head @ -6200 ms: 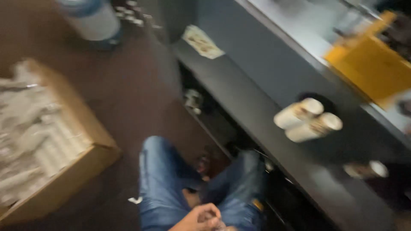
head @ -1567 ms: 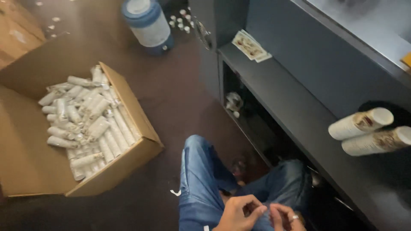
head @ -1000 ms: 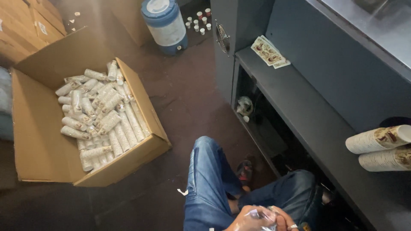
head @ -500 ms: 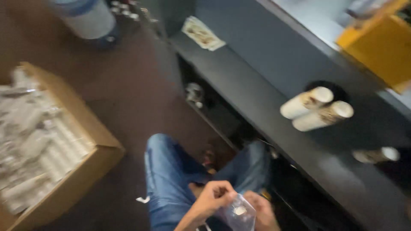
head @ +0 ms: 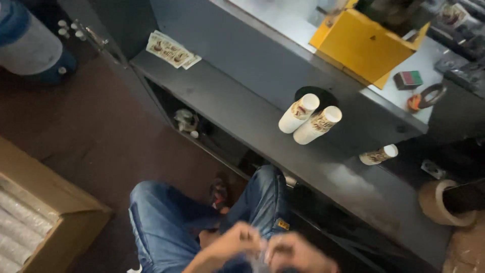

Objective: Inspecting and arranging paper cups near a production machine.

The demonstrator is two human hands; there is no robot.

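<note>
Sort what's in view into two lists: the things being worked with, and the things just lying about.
In hand or close by:
- left hand and right hand, together on a small clear piece, too blurred to identify
- paper cup stacks on the dark shelf
- cardboard box of wrapped stacks

Lying about:
- yellow box
- printed sheets
- tape roll
- water jug

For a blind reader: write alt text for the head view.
Seen from above, a seated person in jeans brings the left hand and right hand together over something clear. Stacks of paper cups lie on a dark shelf; a cardboard box stands left.
</note>
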